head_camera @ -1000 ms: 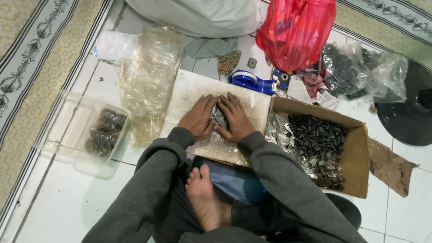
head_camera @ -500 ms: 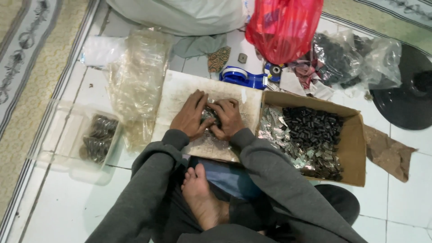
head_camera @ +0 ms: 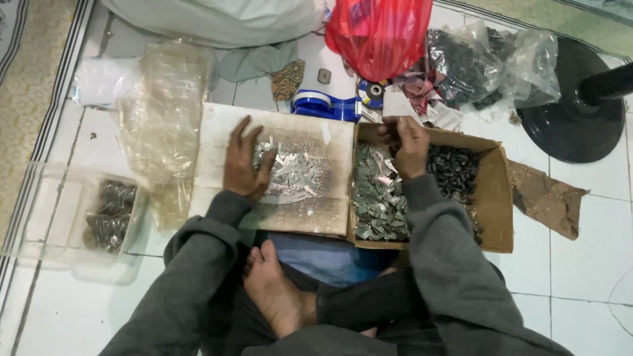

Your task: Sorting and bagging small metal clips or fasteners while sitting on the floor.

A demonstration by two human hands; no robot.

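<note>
I sit cross-legged on a white tiled floor. My left hand point(head_camera: 244, 165) lies flat, fingers spread, on a worn pale board point(head_camera: 310, 214), touching a small heap of thin silver metal pieces point(head_camera: 297, 175). My right hand point(head_camera: 409, 145) reaches into a brown cardboard box point(head_camera: 498, 204) to the right of the board, with its fingers curled near the box's far edge. Whether it holds anything is hidden. The box holds silver pieces point(head_camera: 376, 198) on its left side and dark pieces point(head_camera: 455, 168) on its right.
A clear tub point(head_camera: 66, 257) with dark parts point(head_camera: 109, 214) stands at the left, crumpled clear bags point(head_camera: 161, 118) beside it. Behind are a red bag point(head_camera: 379, 33), a blue tape dispenser point(head_camera: 326, 105), a clear bag of dark parts point(head_camera: 475, 62) and a black round base point(head_camera: 573, 112).
Both hands were together over the pieces on the board. My right hand has moved right into the cardboard box, while my left hand has spread flat on the board.
</note>
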